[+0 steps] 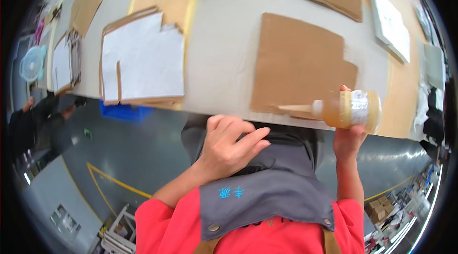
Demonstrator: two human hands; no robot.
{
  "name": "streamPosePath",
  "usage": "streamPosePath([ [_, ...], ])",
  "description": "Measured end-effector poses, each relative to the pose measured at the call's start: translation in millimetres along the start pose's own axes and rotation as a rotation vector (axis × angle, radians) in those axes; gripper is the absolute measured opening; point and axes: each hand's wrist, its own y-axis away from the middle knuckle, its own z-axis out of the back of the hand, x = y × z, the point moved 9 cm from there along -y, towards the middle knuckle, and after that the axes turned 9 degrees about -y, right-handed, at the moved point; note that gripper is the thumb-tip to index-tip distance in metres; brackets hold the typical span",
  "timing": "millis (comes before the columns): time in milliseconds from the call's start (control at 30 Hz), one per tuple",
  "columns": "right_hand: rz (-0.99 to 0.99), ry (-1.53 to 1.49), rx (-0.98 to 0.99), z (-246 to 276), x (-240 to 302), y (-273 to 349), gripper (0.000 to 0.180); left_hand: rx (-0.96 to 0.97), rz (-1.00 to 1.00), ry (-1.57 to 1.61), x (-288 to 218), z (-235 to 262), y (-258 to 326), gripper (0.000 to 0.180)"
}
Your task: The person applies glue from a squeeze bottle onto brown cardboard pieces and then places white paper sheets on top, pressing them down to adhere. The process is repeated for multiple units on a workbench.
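One bottle (352, 109), head view, is lying clasped in the right hand (349, 138), its nozzle (296, 108) pointing along the near edge of the brown cardboard (300, 63), apparently gluing; continuing likely calls for steady squeezing. The left hand (228, 146) is hovering empty, fingers loosely spread.

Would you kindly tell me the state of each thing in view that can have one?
Left hand: empty, fingers loosely bent.
Right hand: closed around the squeeze bottle.
Squeeze bottle: tipped on its side, nozzle pointing left.
Brown cardboard: lying flat on the table.
White-faced stack: lying flat, edges uneven.
Blue bin: partly hidden by the table's edge.
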Motion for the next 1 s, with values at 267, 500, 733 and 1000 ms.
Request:
streamPosePath([
  [267,-0.001,0.672,-0.396,217.5,147.5,-80.8,0.064,0.000,-0.166,-0.039,-14.6,10.7,-40.1,0.024],
  [500,0.707,1.796,-0.267,172.9,177.2,-112.4,0.054,0.102,-0.210,0.048,-4.3,13.0,-92.8,0.052],
  [733,0.224,1.182,-0.037,78.8,136.5,-279.9,0.035,0.149,-0.578,-0.191,-53.5,-48.1,-234.8,0.050],
  [1000,0.073,1.246,-0.022,81.3,109.7,-335.0,0.021,0.114,-0.626,-0.299,-70.9,-148.5,-341.9,0.036],
])
